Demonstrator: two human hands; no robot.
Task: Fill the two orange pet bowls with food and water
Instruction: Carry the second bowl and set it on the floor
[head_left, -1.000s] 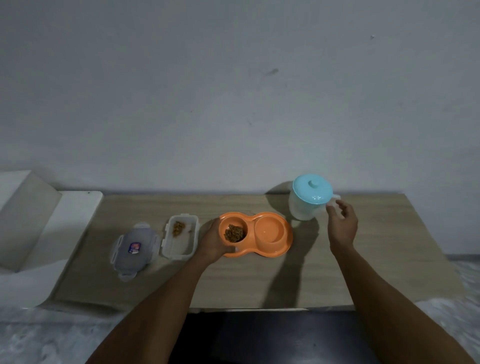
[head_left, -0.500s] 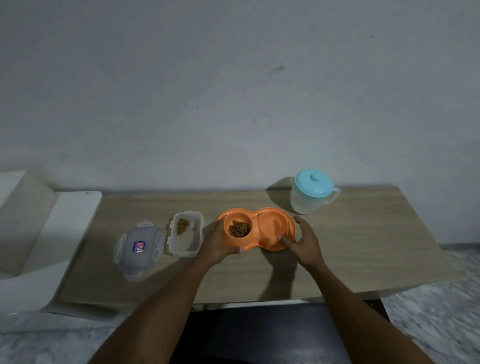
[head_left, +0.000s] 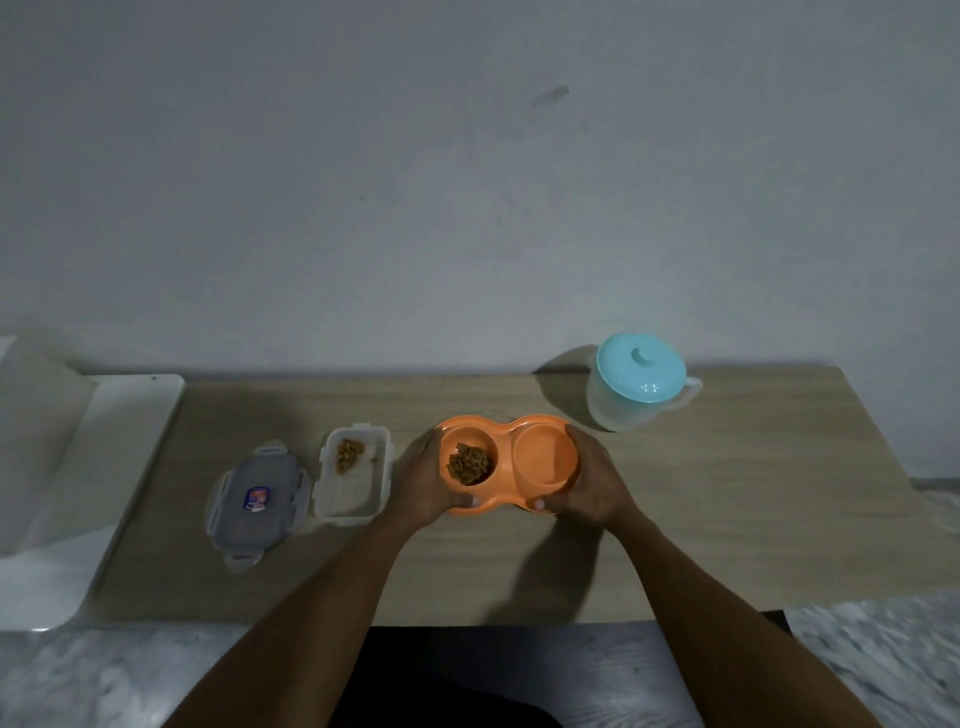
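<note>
I count two hands: left hand (head_left: 423, 480), right hand (head_left: 597, 486). One orange double bowl (head_left: 545, 460) between them, two wells. One open container (head_left: 348, 493), one loose lid (head_left: 257, 501) left of left hand. One jug (head_left: 618, 410) beyond right hand.

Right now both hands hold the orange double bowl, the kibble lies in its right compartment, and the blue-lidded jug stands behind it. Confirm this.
One thing is wrong: in the head view the kibble lies in the left compartment of the orange double bowl, not the right. The left hand and right hand do hold it, and the blue-lidded jug stands behind it.
</note>
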